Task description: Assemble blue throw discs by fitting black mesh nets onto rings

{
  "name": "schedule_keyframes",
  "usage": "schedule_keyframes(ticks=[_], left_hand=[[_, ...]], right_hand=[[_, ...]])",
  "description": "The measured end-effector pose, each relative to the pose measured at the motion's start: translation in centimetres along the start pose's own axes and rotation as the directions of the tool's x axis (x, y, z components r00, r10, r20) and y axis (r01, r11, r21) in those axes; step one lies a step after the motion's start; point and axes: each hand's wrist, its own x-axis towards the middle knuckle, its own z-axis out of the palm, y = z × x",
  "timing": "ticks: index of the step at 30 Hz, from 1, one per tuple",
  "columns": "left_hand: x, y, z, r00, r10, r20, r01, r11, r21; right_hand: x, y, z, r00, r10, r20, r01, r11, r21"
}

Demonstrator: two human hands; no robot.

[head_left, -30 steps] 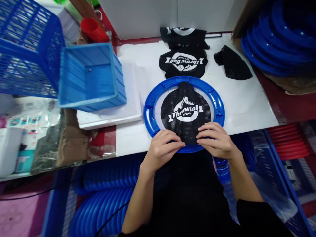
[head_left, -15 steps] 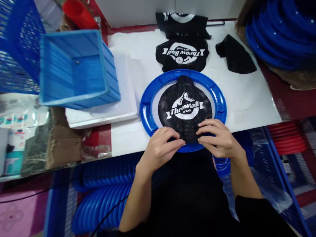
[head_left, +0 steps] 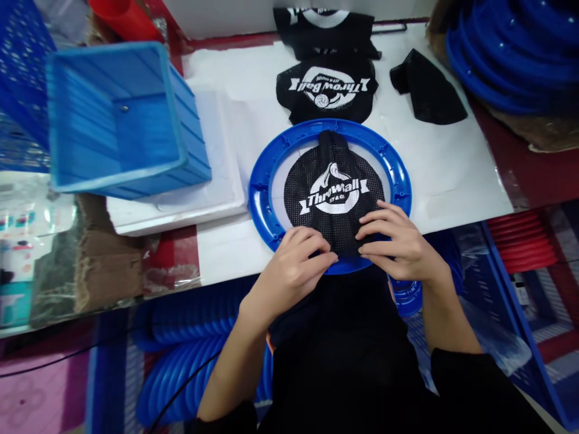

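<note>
A blue plastic ring [head_left: 261,208] lies at the table's front edge, and a round black mesh cloth [head_left: 301,175] with a white "Throw Ball" print sits inside it. The cloth is gathered in folds and reaches the ring at the far and near sides. With thumb and fingers together, my left hand [head_left: 296,265] pinches the cloth's near edge over the ring. My right hand [head_left: 398,244] grips the same edge just to the right, its thumb low and its fingers bent on the mesh. The fingers hide part of the near rim.
More printed black mesh pieces [head_left: 328,90] lie behind the ring, and a folded black piece [head_left: 429,90] to the right. A blue bin [head_left: 190,132] stands on white foam board [head_left: 221,202] at left. Blue rings [head_left: 493,78] are stacked at back right. Below are red rings [head_left: 520,241].
The camera view has shifted a little, so the table's things appear slightly farther left and up. Both hands stay at the cloth's near edge, with only small finger movements.
</note>
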Motion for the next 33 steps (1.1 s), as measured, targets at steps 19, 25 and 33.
schedule_keyframes(ticks=[19, 25, 33], left_hand=[[1.7, 1.2, -1.0, 0.917, 0.346, 0.200, -0.395, 0.857, 0.331], [1.1, 1.1, -0.9, 0.920, 0.355, 0.166, -0.391, 0.863, 0.321], [2.0, 0.5, -1.4, 0.876, 0.414, 0.249, -0.473, 0.839, 0.268]], right_hand=[[-0.1, 0.9, 0.3, 0.998, -0.028, -0.059, 0.030, 0.999, 0.035], [0.0, 1.0, -0.1, 0.999, -0.041, -0.018, 0.042, 0.998, 0.038], [0.2, 0.6, -0.7, 0.998, -0.008, 0.069, 0.004, 0.998, 0.055]])
